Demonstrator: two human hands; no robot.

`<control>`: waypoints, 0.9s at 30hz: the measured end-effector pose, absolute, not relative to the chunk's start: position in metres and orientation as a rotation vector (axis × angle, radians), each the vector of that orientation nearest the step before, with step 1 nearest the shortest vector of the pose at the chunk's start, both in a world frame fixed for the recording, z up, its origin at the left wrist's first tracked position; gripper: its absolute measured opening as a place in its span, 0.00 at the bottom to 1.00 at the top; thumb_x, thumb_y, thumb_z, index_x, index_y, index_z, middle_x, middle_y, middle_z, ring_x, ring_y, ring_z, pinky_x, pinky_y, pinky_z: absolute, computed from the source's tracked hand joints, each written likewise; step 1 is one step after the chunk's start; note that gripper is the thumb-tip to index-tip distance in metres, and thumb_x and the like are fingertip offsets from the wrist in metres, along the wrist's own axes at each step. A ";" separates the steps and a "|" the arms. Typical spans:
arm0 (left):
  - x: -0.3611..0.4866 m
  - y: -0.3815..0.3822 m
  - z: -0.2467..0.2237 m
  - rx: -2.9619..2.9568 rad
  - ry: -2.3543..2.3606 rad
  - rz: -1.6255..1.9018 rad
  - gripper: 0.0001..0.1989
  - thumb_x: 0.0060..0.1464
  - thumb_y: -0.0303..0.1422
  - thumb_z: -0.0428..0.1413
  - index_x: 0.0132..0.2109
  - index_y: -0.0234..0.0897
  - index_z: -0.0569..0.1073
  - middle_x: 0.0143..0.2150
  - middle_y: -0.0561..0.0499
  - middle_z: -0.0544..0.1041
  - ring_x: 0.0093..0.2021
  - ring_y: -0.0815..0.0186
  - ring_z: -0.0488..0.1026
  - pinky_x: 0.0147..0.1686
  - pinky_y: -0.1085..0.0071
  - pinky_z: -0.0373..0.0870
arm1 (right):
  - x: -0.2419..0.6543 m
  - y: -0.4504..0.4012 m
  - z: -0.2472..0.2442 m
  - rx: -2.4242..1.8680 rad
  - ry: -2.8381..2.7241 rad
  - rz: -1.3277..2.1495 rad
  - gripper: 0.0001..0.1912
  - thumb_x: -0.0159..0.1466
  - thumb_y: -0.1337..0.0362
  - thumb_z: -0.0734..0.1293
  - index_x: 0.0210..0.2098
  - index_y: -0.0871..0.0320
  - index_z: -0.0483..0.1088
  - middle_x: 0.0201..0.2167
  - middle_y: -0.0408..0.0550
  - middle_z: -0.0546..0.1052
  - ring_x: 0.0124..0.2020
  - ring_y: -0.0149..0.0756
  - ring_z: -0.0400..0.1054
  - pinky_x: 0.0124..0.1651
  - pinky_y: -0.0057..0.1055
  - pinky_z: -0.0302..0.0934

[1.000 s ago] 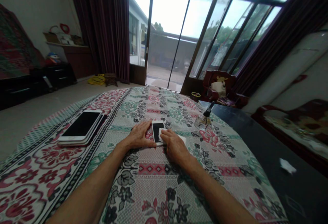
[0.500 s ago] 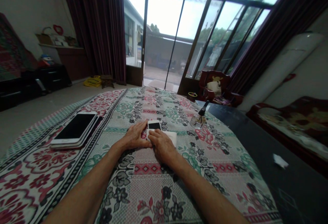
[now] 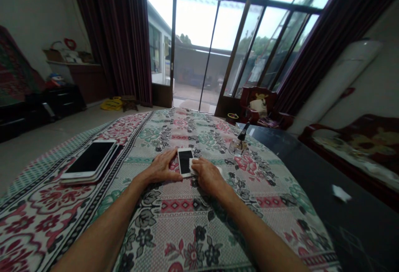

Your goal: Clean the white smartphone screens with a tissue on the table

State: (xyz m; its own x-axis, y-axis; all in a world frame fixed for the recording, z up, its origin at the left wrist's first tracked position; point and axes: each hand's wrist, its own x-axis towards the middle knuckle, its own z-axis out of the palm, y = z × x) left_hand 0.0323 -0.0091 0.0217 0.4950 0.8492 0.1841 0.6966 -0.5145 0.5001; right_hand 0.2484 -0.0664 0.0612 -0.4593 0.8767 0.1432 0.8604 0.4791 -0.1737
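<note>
A small white smartphone [image 3: 184,160] with a dark screen lies flat on the patterned tablecloth [image 3: 183,218]. My left hand [image 3: 160,168] grips it from the left, fingers at its far corner and thumb at its near corner. A white tissue or cloth [image 3: 191,167] is bunched under my right hand [image 3: 208,175], whose fingers press it against the phone's right edge. Part of that white piece sticks out past the right side of my hand. Most of the screen shows.
A stack of white tablets [image 3: 90,158] lies on the left of the table. A clear glass bottle [image 3: 238,147] with a black top stands to the right. Beyond it is a dark tabletop [image 3: 314,180] with a crumpled white scrap [image 3: 341,193].
My right hand has slid the white piece off the phone toward the right, uncovering more of the screen. My left hand stays at the phone's left side. The view has shifted slightly.
</note>
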 end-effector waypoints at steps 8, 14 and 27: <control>0.032 -0.007 0.018 2.388 1.295 0.609 0.54 0.39 0.47 0.66 0.68 0.37 0.50 0.68 0.35 0.58 0.67 0.44 0.55 0.63 0.49 0.51 | 0.238 -0.071 0.057 -1.377 -2.585 0.048 0.12 0.61 0.77 0.60 0.35 0.58 0.72 0.44 0.50 0.75 0.48 0.38 0.63 0.50 0.29 0.56; 0.032 -0.005 0.014 2.402 1.291 0.617 0.54 0.39 0.46 0.66 0.68 0.38 0.50 0.67 0.36 0.60 0.66 0.45 0.57 0.63 0.50 0.53 | 0.224 -0.072 0.051 -1.241 -2.611 0.055 0.08 0.63 0.74 0.61 0.36 0.59 0.71 0.41 0.48 0.74 0.45 0.36 0.62 0.48 0.30 0.56; 0.032 -0.007 0.016 2.399 1.324 0.580 0.53 0.40 0.48 0.66 0.69 0.39 0.50 0.68 0.37 0.57 0.67 0.43 0.54 0.64 0.49 0.50 | 0.242 -0.061 0.062 -1.327 -2.643 0.147 0.09 0.59 0.75 0.63 0.33 0.59 0.74 0.41 0.49 0.78 0.47 0.38 0.67 0.47 0.29 0.58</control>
